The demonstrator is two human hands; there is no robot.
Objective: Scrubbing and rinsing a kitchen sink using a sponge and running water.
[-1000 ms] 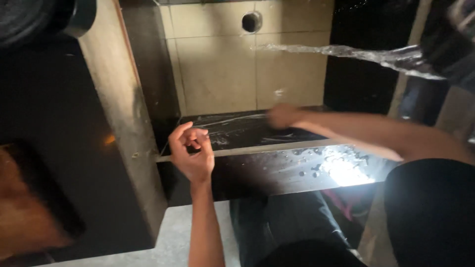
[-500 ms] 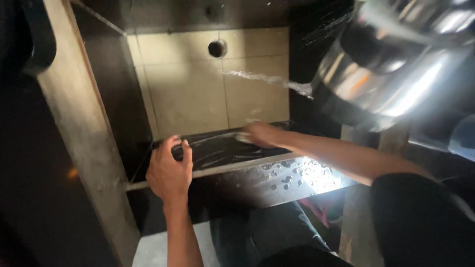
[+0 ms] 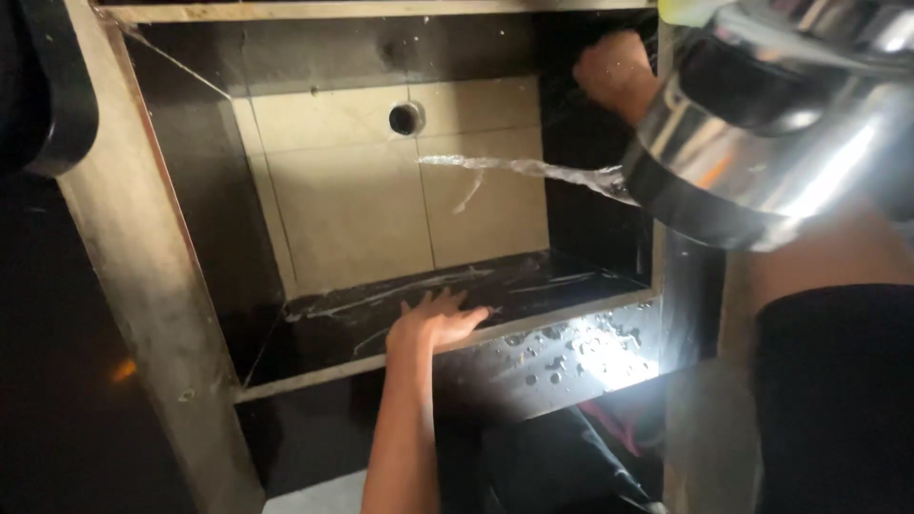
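A shiny steel vessel (image 3: 790, 124), probably heavy and slippery so best held by its rim, is pouring water (image 3: 519, 169) into a tiled cabinet recess, the left hand (image 3: 433, 324) lying open on the wet black shelf (image 3: 362, 328), the right hand (image 3: 617, 74) fisted beyond, grip unclear.

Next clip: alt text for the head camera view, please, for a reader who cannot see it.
Water pours in a stream from a shiny steel pot, tipped by the right hand, into a dark cabinet recess with a beige tiled back wall. The left hand lies flat, fingers spread, on the wet black shelf.
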